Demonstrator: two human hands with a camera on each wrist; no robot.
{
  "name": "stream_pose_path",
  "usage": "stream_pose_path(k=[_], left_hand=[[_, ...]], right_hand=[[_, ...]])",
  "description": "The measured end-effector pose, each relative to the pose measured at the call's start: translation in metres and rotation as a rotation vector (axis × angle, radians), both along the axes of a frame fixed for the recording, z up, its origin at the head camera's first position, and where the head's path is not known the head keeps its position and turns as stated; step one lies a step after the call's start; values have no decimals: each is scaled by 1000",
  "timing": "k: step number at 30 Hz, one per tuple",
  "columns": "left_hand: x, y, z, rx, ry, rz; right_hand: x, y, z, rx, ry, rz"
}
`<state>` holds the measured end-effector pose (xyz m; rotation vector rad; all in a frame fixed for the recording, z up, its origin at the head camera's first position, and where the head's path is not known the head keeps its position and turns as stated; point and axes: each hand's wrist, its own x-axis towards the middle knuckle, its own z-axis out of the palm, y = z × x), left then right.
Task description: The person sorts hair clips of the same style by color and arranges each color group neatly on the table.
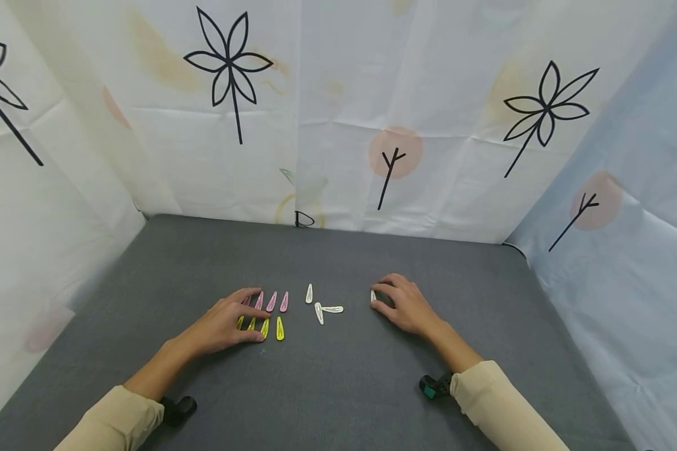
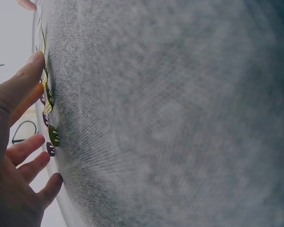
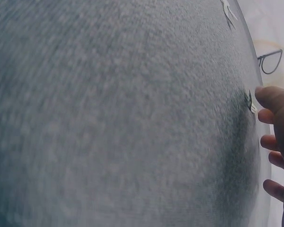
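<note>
White snap hair clip point(image 1: 373, 296) sits between the right hand point(image 1: 403, 305)'s thumb and forefinger, well right of the endmost yellow clip point(image 1: 280, 329); whether they pinch it, I cannot tell. Left of that endmost clip, the left hand point(image 1: 225, 323) spreads fingers wide over more yellow clips point(image 1: 265, 328); pink clips point(image 1: 284, 302) lie behind it, three loose white clips point(image 1: 309, 294) to its right.

Printed curtains point(image 1: 338, 81) around three sides of a grey table point(image 1: 327, 394) make this a screened-off workspace.
</note>
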<state>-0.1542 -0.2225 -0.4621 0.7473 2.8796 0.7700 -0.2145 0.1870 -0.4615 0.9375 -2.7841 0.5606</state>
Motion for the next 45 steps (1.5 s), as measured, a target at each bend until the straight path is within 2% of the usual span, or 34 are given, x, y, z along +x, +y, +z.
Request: stream_pose_path(k=[5, 13, 24, 38, 45], left_hand=[[1, 0, 1, -18, -6, 10], [0, -1, -1, -25, -6, 12], [1, 1, 2, -35, -3, 6], [2, 1, 4, -45, 2, -29], [3, 2, 5, -45, -1, -13]], right_hand=[[1, 4, 1, -11, -12, -6], [-1, 6, 1, 28, -31, 31], [0, 3, -4, -40, -64, -26], [-1, 2, -4, -49, -98, -45], [-1, 2, -4, -52, -108, -50]])
